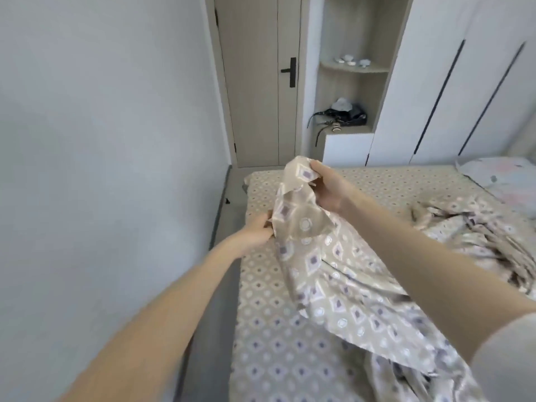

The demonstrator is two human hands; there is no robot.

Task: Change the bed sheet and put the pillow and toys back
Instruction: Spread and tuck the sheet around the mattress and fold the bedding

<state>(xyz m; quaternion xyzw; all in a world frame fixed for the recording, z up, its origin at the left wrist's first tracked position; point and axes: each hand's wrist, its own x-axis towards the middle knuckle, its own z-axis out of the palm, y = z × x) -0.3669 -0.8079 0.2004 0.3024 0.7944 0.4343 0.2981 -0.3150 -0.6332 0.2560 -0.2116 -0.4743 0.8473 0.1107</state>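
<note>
both hands are up over the near left part of the bed [290,358], working a bunched beige patterned sheet [333,274]. the left hand [256,232] pinches a fold of the sheet's edge low down, fingers pressed together on the cloth right at the bed's left side. the right hand [327,190] holds a corner higher up, fingers curled and nipping the fabric near its peak, so the cloth stands between the 2 hands like a little tent.

the rest of the sheet trails down and to the right, lying rumpled across the bed, with another crumpled heap toward the far right. a pale pillow [504,181] sits at the far right edge of the bed, well apart from the hands. no toys in sight.

handling read: this cloth looks thin, soft and light, with a slight sheen, so it may slip through a loose pinch. it drapes and folds wherever it is not held, no stiffness at all. best hold looks like the corner and the hem beside it, 1 hand on each, kept apart so the edge pulls straight. a grab in the middle would only gather more wrinkles.
</note>
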